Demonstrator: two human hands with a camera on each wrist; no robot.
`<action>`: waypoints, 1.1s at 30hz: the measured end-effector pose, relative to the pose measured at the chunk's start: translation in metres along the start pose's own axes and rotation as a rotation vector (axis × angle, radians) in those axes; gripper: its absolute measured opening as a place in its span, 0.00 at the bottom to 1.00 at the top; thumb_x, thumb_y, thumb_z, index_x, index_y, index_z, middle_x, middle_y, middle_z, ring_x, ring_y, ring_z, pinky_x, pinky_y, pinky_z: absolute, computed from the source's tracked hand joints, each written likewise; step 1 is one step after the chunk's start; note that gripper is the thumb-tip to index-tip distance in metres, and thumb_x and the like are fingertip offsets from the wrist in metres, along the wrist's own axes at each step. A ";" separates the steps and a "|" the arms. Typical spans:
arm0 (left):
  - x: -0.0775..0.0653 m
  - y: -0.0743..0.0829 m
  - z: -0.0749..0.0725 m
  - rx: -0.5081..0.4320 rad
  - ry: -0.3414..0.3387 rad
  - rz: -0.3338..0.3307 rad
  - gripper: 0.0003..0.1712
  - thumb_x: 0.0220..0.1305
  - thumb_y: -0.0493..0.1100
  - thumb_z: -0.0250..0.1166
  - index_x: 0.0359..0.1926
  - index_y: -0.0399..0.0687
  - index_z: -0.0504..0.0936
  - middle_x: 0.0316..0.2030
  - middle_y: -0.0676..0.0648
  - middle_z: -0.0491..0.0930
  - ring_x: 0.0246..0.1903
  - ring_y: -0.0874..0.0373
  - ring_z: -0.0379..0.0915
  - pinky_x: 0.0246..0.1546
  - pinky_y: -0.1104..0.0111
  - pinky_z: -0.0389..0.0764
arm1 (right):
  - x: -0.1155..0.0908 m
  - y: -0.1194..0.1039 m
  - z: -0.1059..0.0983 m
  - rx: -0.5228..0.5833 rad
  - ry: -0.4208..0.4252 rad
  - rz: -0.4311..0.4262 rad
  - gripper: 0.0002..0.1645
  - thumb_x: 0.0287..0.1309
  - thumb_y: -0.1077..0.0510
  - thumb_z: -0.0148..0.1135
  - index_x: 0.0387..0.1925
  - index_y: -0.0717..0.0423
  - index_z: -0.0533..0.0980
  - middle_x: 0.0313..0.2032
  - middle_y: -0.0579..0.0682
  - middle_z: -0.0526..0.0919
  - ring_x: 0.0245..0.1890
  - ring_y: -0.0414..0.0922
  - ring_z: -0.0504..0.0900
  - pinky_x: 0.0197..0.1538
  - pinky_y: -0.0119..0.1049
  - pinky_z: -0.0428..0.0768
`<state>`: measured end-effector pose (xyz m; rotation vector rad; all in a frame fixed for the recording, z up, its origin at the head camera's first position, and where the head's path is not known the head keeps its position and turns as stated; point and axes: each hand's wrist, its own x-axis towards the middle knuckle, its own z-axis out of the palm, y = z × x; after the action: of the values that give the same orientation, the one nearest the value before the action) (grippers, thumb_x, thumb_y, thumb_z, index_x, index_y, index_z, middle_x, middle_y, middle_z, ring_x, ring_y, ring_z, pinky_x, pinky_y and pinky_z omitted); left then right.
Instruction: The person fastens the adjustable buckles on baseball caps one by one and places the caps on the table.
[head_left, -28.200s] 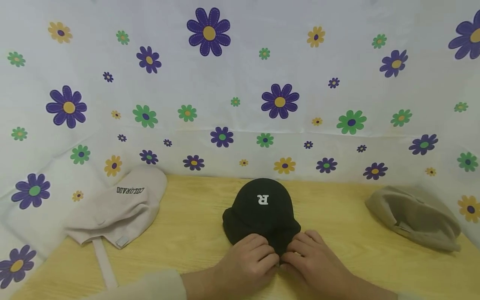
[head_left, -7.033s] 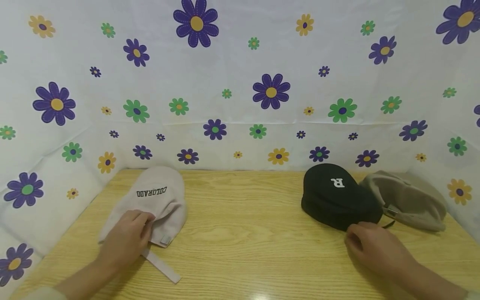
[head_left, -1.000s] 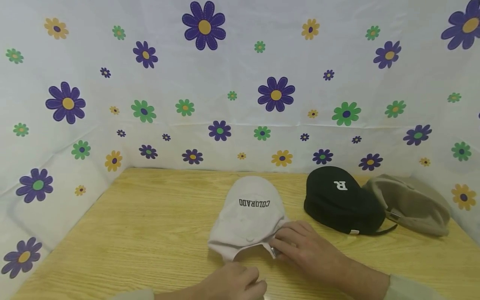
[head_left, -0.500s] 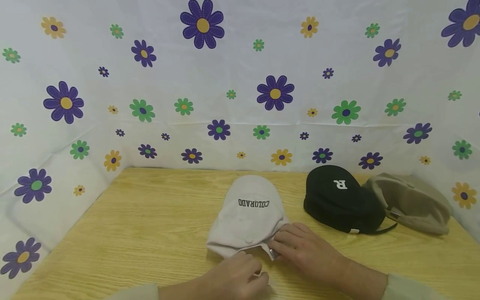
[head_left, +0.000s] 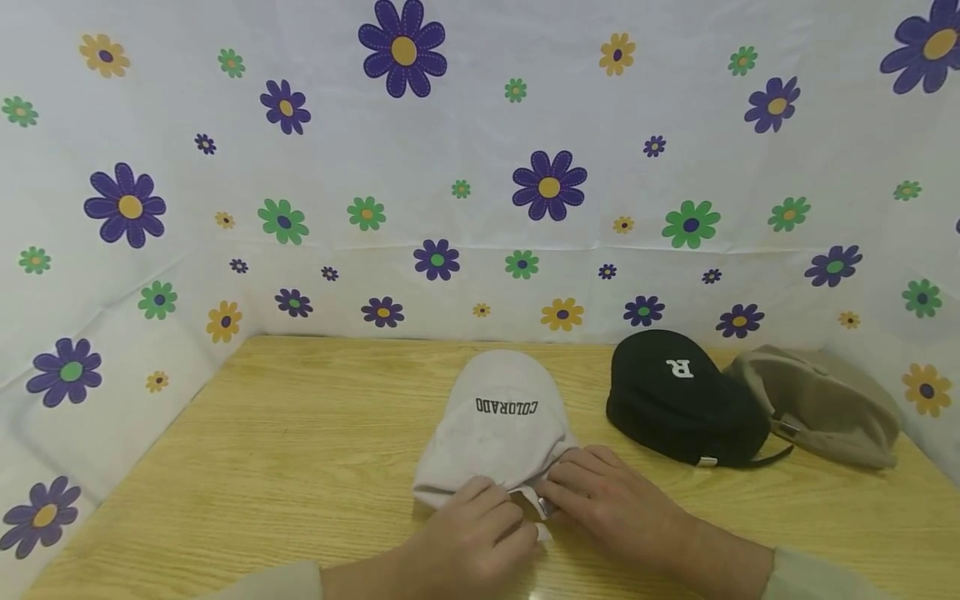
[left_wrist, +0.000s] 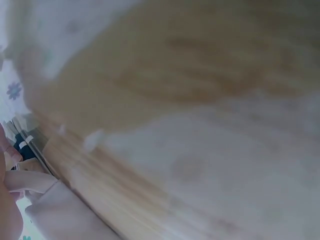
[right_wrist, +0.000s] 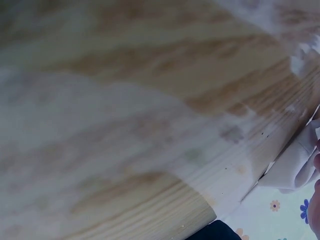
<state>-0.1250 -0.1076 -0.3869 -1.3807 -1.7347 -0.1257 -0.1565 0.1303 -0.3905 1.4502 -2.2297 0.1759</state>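
A pale cap (head_left: 498, 442) with COLORADO lettering lies mid-table, its back opening toward me. At that opening my left hand (head_left: 476, 537) pinches the cap's strap, whose white end (head_left: 543, 532) pokes out past the fingers. On the opening's right side, my right hand (head_left: 618, 508) grips the edge beside a small metal buckle (head_left: 546, 505). The strap end and buckle are close together but apart. In the left wrist view the cap (left_wrist: 70, 215) fills the lower left corner; in the right wrist view part of the cap (right_wrist: 292, 167) shows by the fingers (right_wrist: 315, 210).
A black cap (head_left: 675, 408) with a white R sits to the right, its strap tail (head_left: 772, 457) lying out beside it. Touching its far side is a tan cap (head_left: 832, 408). Behind the wooden table (head_left: 262, 433) hangs a flower-print cloth (head_left: 465, 125).
Earlier the black cap was in the middle, then beside the tan cap. The pale cap came from the left to the centre. Over the last second my left hand rose with the strap toward the buckle.
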 end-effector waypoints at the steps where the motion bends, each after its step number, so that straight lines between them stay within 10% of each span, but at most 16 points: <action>1: 0.001 -0.001 -0.001 0.003 0.013 -0.009 0.15 0.72 0.40 0.51 0.27 0.49 0.78 0.26 0.55 0.76 0.27 0.62 0.70 0.33 0.72 0.72 | 0.000 0.000 0.000 0.000 -0.001 0.001 0.20 0.60 0.51 0.68 0.54 0.46 0.80 0.48 0.38 0.81 0.50 0.37 0.75 0.57 0.35 0.74; 33: -0.007 -0.003 0.002 0.133 -0.074 -0.108 0.13 0.69 0.43 0.53 0.27 0.51 0.78 0.27 0.54 0.79 0.28 0.58 0.72 0.37 0.64 0.72 | 0.002 -0.003 -0.001 -0.004 -0.039 0.037 0.18 0.68 0.47 0.60 0.55 0.46 0.80 0.48 0.38 0.80 0.50 0.37 0.75 0.55 0.34 0.74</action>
<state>-0.1287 -0.1128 -0.3920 -1.2090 -1.8455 -0.0191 -0.1539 0.1276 -0.3887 1.4220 -2.2874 0.1562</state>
